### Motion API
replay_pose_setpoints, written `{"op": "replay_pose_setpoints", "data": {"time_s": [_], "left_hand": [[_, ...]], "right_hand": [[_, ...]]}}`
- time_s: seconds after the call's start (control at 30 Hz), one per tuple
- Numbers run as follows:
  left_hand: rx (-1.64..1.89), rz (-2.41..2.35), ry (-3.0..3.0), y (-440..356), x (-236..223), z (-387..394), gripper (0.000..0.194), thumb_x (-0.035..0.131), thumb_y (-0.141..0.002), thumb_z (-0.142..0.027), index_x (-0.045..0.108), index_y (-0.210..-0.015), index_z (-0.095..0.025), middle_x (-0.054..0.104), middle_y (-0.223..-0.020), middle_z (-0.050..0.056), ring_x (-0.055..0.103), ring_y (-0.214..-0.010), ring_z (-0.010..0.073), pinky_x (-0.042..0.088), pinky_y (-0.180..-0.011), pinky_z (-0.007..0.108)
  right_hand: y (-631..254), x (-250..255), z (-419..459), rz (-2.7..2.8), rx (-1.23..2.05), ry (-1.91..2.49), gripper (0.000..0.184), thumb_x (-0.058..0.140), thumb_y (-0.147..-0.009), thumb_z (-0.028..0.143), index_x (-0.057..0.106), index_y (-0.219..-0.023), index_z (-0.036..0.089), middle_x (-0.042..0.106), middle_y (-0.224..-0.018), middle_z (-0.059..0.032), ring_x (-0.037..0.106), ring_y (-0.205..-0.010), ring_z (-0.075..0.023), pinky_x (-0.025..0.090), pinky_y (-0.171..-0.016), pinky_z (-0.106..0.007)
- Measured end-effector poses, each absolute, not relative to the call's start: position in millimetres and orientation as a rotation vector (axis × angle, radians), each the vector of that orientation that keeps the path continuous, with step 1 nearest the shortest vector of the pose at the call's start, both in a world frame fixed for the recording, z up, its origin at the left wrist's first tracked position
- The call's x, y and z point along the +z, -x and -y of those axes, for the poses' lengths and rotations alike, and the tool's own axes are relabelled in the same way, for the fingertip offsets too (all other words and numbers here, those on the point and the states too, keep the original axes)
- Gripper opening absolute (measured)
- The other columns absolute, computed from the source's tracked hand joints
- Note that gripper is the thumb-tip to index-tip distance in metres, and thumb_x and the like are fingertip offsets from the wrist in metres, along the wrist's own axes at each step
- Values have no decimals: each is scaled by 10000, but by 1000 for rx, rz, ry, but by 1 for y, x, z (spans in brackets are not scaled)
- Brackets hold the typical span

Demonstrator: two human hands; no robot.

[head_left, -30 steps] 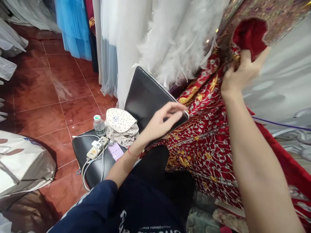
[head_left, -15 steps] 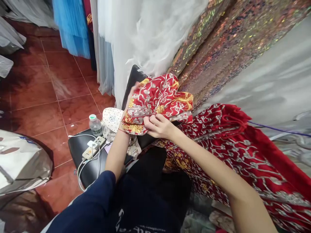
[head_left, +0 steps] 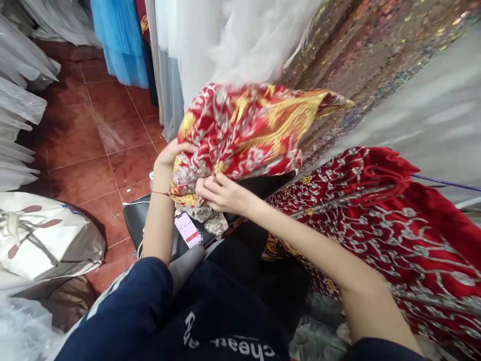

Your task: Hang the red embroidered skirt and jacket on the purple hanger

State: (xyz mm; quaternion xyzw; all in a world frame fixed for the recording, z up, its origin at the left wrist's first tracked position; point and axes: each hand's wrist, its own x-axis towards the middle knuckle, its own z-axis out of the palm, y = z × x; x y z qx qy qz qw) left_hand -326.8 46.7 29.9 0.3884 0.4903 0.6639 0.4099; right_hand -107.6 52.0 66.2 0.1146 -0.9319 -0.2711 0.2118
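Observation:
A red garment [head_left: 233, 130] with silver and gold embroidery is held up in front of me, spread wide and partly blurred by motion. My left hand [head_left: 175, 153] holds its left side, with the thumb across the front and the other fingers hidden behind the cloth. At the lower edge, my right hand [head_left: 221, 193] pinches the fabric between thumb and curled fingers. To the right lies a long red embroidered skirt-like piece [head_left: 391, 225] with a red cord tied at its top.
A phone [head_left: 188, 230] with a lit screen rests on a black seat [head_left: 133, 220] beside a patterned white cloth [head_left: 210, 220]. White tulle [head_left: 240, 40] and sequined fabric [head_left: 361, 60] hang close ahead. A white bag [head_left: 45, 240] stands on the red tiled floor at left.
The red garment has opened out, its gold-trimmed part swinging up and to the right. Both hands have shifted left in view, and the phone is now more exposed.

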Motion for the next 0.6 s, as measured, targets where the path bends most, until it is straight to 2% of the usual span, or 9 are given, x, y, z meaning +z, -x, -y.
{"op": "replay_pose_setpoints", "data": {"time_s": [0.07, 0.13, 0.2, 0.3, 0.4, 0.5, 0.6], "left_hand": [[1518, -1235, -995, 325, 7, -51, 390, 826, -572, -311, 667, -892, -155, 726, -869, 63, 702, -952, 279, 580, -900, 466], [1387, -1289, -984, 317, -10, -59, 359, 799, -632, -355, 663, -893, -149, 725, -898, 85, 696, -979, 280, 566, -924, 473], [1414, -1408, -967, 304, -15, -64, 323, 741, -725, -380, 642, -933, -152, 714, -979, 102, 678, -1037, 275, 532, -989, 483], [1867, -1722, -1054, 269, 4, -58, 295, 647, -848, -344, 579, -1085, -182, 643, -1188, 117, 608, -1172, 257, 455, -1094, 472], [2297, -1843, -1334, 214, 40, -37, 270, 511, -953, -280, 532, -1216, -223, 555, -1327, 110, 527, -1290, 243, 404, -1130, 465], [2365, -1645, -1864, 145, 67, -20, 127, 501, -934, -190, 602, -997, -234, 650, -1101, 65, 599, -1140, 224, 446, -1046, 441], [1991, -1190, -2404, 75, 83, -29, 134, 513, -900, -123, 595, -886, -228, 701, -885, 10, 661, -887, 166, 498, -847, 334]], "right_hand": [[110, 34, -49, 2725, -786, -258, 357, 414, -949, 67, 747, -1025, 170, 696, -1133, -88, 610, -1007, -224, 550, -864, -400], [103, 11, -50, 2857, -758, -102, 312, 463, -941, 74, 755, -1007, 162, 700, -1120, -111, 600, -1043, -248, 526, -915, -435], [88, 3, -50, 2920, -646, -4, 260, 499, -944, 104, 750, -971, 163, 689, -1157, -130, 581, -1096, -262, 489, -960, -462], [54, 13, -44, 2912, -416, 32, 184, 542, -952, 183, 718, -1000, 157, 681, -1143, -140, 580, -1086, -252, 462, -926, -427], [10, 24, -41, 2751, -310, 419, 211, 518, -981, 256, 701, -1014, 157, 691, -925, -103, 607, -863, -206, 440, -765, -346], [-44, 23, -49, 2379, -150, 961, 260, 468, -1002, 253, 705, -922, 181, 694, -813, -56, 616, -731, -165, 428, -708, -301], [-99, 12, -55, 2009, 106, 1224, 251, 470, -988, 276, 701, -936, 194, 732, -873, -53, 652, -744, -163, 456, -714, -279]]}}
